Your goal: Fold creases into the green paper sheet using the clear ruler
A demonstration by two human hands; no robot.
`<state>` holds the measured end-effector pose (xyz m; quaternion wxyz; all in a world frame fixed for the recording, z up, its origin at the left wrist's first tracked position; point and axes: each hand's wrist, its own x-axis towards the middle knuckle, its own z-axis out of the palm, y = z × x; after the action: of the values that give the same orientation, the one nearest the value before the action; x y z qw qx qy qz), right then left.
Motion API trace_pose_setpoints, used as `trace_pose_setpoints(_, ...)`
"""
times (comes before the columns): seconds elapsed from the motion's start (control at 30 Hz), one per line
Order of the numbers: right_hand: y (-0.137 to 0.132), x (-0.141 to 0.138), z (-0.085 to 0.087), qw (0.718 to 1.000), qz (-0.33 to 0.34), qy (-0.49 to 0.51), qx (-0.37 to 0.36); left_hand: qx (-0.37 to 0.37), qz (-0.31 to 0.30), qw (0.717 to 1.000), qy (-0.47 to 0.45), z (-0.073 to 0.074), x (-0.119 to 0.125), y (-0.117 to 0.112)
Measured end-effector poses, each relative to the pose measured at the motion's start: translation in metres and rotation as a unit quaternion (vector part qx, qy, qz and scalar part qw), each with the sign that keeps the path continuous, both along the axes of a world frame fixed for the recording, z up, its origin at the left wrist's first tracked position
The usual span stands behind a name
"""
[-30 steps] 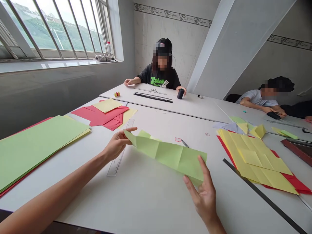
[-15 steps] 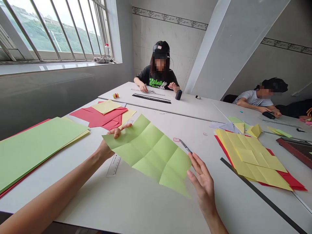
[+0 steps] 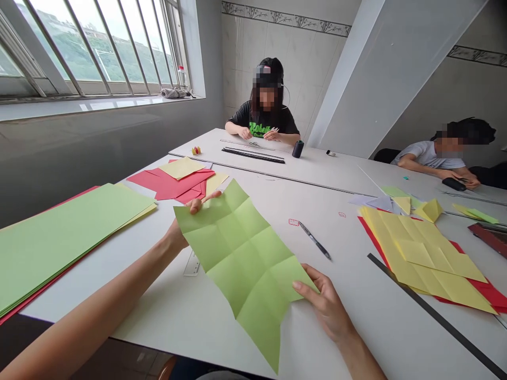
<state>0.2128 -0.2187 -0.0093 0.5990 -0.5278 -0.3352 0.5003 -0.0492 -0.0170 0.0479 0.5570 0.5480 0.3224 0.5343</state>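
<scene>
A sheet of green paper (image 3: 245, 253), creased into a grid of squares, is held up tilted above the white table. My left hand (image 3: 194, 208) grips its upper left corner, thumb and a finger showing at the edge. At the right edge, my right hand (image 3: 322, 298) pinches the sheet between thumb and fingers. Just beyond that hand a dark pen (image 3: 315, 240) lies on the table. A clear ruler (image 3: 192, 264) sits partly hidden behind the paper and my left wrist.
Green sheets (image 3: 75, 227) are stacked at left, near red sheets (image 3: 170, 182). Creased yellow papers (image 3: 431, 243) lie at right beside a black strip (image 3: 431, 314). One person (image 3: 265, 113) sits across the table, another person (image 3: 443, 158) farther right. A black spool-like object (image 3: 298, 149) stands at the back.
The green sheet has swung lower at its near corner and faces me more. My right hand has closed on its right edge. The person opposite has brought their hands together.
</scene>
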Motion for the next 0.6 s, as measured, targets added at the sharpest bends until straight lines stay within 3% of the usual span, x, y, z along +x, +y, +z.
trace_pose_setpoints(0.13,0.003,0.003,-0.001,0.997,0.039,0.069,-0.024,-0.051,-0.002,0.998,-0.044,0.007,-0.003,-0.005)
trace_pose_setpoints(0.27,0.011,0.003,-0.005,0.989,0.1,0.107,-0.024,-0.044,-0.007,0.998,-0.037,0.008,-0.006,-0.003)
trace_pose_setpoints(0.43,0.025,-0.005,-0.008,0.981,0.101,0.162,-0.04,-0.042,0.002,0.999,-0.028,0.005,-0.009,0.004)
trace_pose_setpoints(0.53,0.034,-0.007,-0.009,0.982,0.094,0.161,-0.036,-0.048,0.023,0.999,-0.004,0.007,-0.034,-0.008)
trace_pose_setpoints(0.6,0.039,-0.006,-0.009,0.98,0.098,0.168,-0.041,-0.002,0.061,0.998,0.008,0.012,-0.065,-0.025)
